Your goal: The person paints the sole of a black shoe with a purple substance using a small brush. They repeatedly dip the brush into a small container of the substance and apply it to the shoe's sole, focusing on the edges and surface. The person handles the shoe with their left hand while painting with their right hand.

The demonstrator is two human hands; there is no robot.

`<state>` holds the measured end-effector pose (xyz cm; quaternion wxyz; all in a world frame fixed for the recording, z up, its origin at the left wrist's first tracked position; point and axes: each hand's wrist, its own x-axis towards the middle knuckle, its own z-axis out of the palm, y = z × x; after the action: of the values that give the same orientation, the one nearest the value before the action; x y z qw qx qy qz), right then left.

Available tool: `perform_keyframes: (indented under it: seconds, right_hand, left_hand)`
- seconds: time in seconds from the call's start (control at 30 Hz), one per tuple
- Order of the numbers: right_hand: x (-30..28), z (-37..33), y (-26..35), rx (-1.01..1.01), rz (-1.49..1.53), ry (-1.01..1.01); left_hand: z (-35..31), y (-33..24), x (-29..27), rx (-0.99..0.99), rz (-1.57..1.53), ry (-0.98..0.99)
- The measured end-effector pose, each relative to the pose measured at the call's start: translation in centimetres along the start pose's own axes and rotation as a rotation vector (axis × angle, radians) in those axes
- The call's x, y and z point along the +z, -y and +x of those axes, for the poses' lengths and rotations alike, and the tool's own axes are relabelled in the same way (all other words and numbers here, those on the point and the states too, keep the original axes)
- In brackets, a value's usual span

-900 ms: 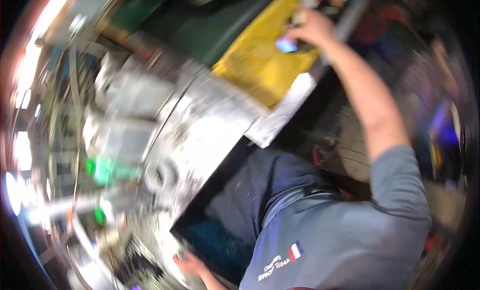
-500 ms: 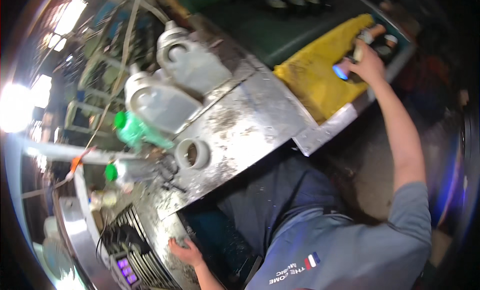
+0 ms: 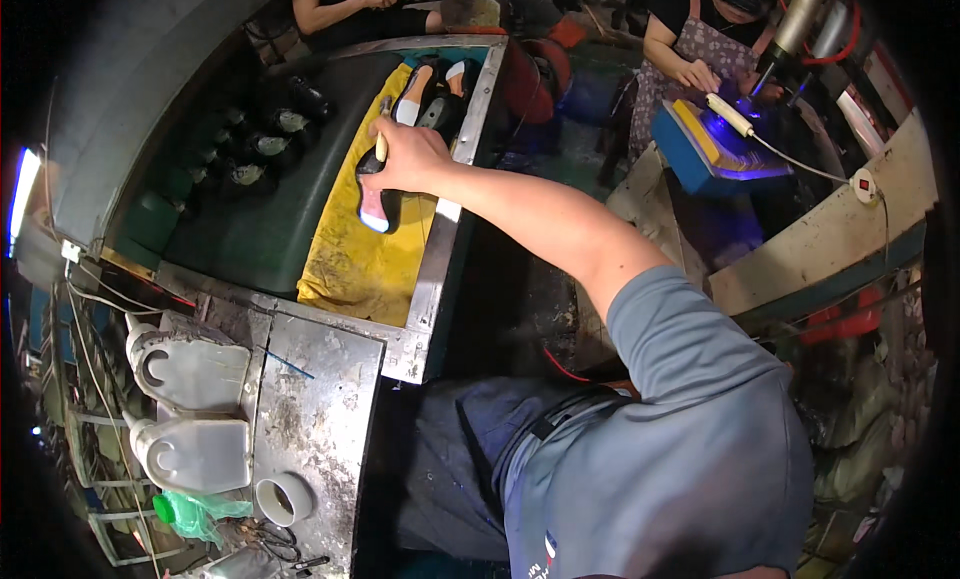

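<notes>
Right hand (image 3: 408,157): fingers curled around a shoe (image 3: 376,191), gripping it from above.
Shoe: dark, with pink lining and a pale heel end, lying on the yellow cloth (image 3: 360,264) near the conveyor's (image 3: 250,229) metal right edge.
Beyond: more shoes (image 3: 430,89) farther along the cloth.
Left hand: out of view.
Bench (image 3: 310,409): two white jugs (image 3: 195,404) at its left edge, a tape roll (image 3: 284,499) at the near edge.
</notes>
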<state>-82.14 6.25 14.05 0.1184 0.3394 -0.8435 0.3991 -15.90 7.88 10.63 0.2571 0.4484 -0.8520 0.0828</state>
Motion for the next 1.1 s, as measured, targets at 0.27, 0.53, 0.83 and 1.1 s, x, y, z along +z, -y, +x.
perform_keyframes:
  seconds: [0.27, 0.53, 0.83, 1.1]
  right_hand:
    - [-5.3, -2.2, 3.5, 0.035, 0.497, -0.044]
    - [-4.9, -11.5, 10.6, 0.247, 1.448, 0.34]
    - [-1.8, -23.7, 18.8, 0.398, 1.466, 1.094]
    - [-2.2, -24.4, 19.0, 0.244, 1.226, 1.417]
  left_hand:
    - [-7.8, -1.6, 11.0, -0.599, -0.4, 0.316]
    - [-0.6, -2.9, 11.7, -0.673, -0.743, 0.251]
    - [5.4, -5.5, 9.7, -0.753, -1.886, 0.212]
    - [3.5, -4.0, 6.6, -0.639, -2.444, 0.151]
